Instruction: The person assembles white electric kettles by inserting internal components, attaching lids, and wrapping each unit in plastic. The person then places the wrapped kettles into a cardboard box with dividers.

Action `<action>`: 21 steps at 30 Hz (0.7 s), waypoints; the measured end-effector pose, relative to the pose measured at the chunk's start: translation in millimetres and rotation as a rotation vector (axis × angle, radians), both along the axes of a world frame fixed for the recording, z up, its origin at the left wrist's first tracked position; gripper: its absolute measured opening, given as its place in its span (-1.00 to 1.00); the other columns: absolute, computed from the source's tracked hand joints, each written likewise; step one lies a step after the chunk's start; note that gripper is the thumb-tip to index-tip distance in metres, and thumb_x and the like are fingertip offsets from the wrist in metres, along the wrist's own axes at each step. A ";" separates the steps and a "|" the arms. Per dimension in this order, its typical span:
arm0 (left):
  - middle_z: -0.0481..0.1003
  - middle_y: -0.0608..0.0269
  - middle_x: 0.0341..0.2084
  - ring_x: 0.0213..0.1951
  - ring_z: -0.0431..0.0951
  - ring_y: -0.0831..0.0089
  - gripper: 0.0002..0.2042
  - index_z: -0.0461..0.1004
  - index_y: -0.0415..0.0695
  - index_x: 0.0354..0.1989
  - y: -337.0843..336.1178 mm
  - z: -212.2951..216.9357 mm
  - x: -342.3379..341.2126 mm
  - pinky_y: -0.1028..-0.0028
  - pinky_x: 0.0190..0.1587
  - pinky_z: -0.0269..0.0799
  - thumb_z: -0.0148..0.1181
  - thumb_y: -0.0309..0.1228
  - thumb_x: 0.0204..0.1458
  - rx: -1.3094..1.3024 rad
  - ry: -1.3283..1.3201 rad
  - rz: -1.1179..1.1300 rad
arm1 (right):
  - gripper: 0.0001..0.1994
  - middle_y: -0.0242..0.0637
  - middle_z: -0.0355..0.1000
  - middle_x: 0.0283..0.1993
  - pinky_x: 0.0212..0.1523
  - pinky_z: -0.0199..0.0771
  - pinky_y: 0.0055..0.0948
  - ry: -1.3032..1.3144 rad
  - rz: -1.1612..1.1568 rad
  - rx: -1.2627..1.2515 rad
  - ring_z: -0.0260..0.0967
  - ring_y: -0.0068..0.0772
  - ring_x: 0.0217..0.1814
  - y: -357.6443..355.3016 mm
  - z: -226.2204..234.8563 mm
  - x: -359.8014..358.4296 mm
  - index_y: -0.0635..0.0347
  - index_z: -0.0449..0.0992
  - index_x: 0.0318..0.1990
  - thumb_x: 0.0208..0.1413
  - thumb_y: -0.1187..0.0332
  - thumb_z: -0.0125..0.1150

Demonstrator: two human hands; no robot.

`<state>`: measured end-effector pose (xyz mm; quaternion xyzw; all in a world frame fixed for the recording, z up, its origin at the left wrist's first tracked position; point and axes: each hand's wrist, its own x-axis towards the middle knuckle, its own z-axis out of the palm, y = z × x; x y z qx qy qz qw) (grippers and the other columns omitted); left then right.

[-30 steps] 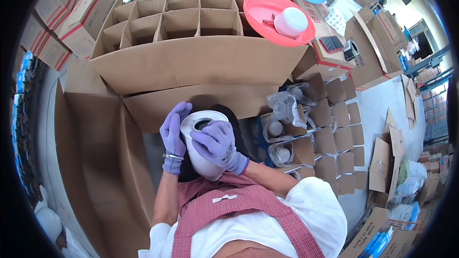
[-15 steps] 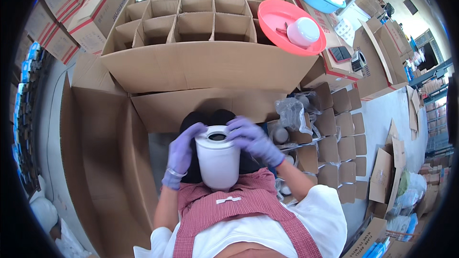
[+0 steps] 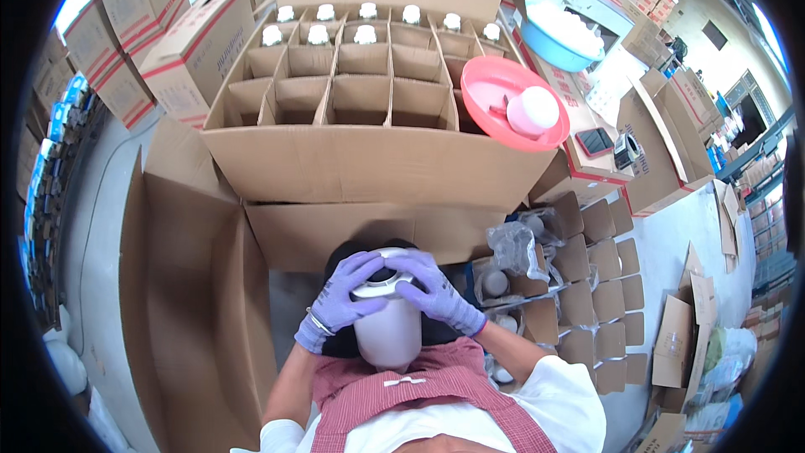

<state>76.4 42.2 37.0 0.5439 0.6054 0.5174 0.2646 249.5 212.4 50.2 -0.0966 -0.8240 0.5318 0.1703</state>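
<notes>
A white, rounded flask body (image 3: pixel 390 337) stands upright against my lap, its open top facing up. Around its mouth sits a pale ring-shaped collar (image 3: pixel 377 288) with a dark opening. My left hand (image 3: pixel 345 295) curls round the left side of the collar, thumb in front and fingers over the far edge. From the other side my right hand (image 3: pixel 434 288) grips the same rim. Both hands wear purple gloves, and their fingers hide parts of the collar.
Ahead stands a divided carton (image 3: pixel 360 168) with several white-topped bottles in its far cells. A pink basin (image 3: pixel 482 122) holding a white cup (image 3: pixel 532 111) rests on its right corner. An open carton (image 3: pixel 180 302) is at left; cardboard dividers (image 3: pixel 579 264) and plastic bags lie right.
My hands have shifted from the sides of the flask's top to wrap over its rim, thumbs now in front. The view has tilted, so the surroundings sit lower in the picture.
</notes>
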 end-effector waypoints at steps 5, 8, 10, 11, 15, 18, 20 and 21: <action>0.28 0.02 0.28 0.30 0.27 0.08 -0.29 0.27 -0.13 0.32 20.2 12.7 -5.8 0.16 0.33 0.19 0.34 -0.11 0.01 0.158 0.089 0.060 | -0.35 0.03 0.15 0.37 0.41 0.04 -0.03 0.318 -0.082 0.255 0.04 0.13 0.43 -1.0 49.5 -39.1 0.22 0.34 0.24 -0.03 0.23 0.39; 0.35 0.07 0.21 0.19 0.41 0.22 -0.35 0.18 -0.20 0.35 24.3 49.3 5.5 0.22 0.25 0.32 -0.13 0.09 0.28 0.262 -1.288 0.064 | -0.30 0.11 0.03 0.42 0.40 0.09 0.01 0.502 -0.033 0.602 -0.02 0.25 0.46 14.0 58.2 -53.4 0.08 0.33 0.28 -0.09 0.32 0.43; 0.35 0.07 0.20 0.20 0.39 0.28 -0.39 0.20 -0.26 0.33 27.2 44.5 8.2 0.28 0.24 0.30 -0.06 -0.02 0.29 0.253 -1.080 0.159 | -0.33 0.11 0.02 0.42 0.33 0.23 -0.04 0.441 0.016 0.714 0.08 0.30 0.39 17.9 59.6 -65.0 0.06 0.34 0.27 -0.09 0.45 0.39; 0.34 0.07 0.20 0.21 0.38 0.30 -0.40 0.19 -0.28 0.33 27.4 41.9 15.0 0.29 0.24 0.28 -0.04 -0.06 0.30 0.206 -0.850 0.258 | -0.34 0.12 0.02 0.41 0.31 0.27 -0.07 0.354 0.006 0.632 0.11 0.29 0.37 17.9 53.2 -68.2 0.09 0.35 0.26 -0.08 0.49 0.38; 0.15 -0.12 0.35 0.38 0.10 -0.15 -0.41 0.15 -0.23 0.38 38.5 55.0 -0.9 0.02 0.36 0.03 0.05 -0.21 0.23 0.557 0.283 0.266 | -0.40 -0.01 0.32 0.19 0.12 0.48 -0.25 0.128 0.058 -0.240 0.40 -0.26 0.16 13.5 91.2 -70.0 0.24 0.17 0.35 0.15 0.46 0.21; 0.15 -0.19 0.34 0.37 0.05 -0.31 -0.41 0.18 -0.15 0.37 38.8 47.6 -5.2 -0.08 0.35 0.00 0.13 -0.23 0.18 0.493 0.413 0.376 | -0.41 -0.09 0.35 0.15 -0.03 0.58 -0.35 -0.075 0.234 -0.325 0.44 -0.37 0.05 34.9 123.0 -82.1 0.26 0.11 0.37 0.22 0.41 0.16; 0.19 -0.11 0.31 0.34 0.15 -0.11 -0.36 0.13 -0.22 0.36 41.2 36.8 3.3 0.03 0.32 0.10 0.17 -0.21 0.16 0.391 -0.044 0.334 | -0.35 -0.01 0.28 0.20 -0.08 0.59 -0.32 0.091 0.224 0.027 0.44 -0.20 0.09 38.5 135.9 -99.6 0.24 0.10 0.38 0.17 0.38 0.22; 0.24 -0.02 0.28 0.32 0.25 0.09 -0.30 0.08 -0.29 0.37 43.2 25.0 14.8 0.12 0.30 0.19 0.20 -0.19 0.15 0.410 -0.597 0.328 | -0.31 0.03 0.24 0.23 -0.11 0.60 -0.30 0.279 0.197 0.371 0.43 -0.09 0.12 33.9 144.1 -109.1 0.24 0.10 0.39 0.13 0.36 0.26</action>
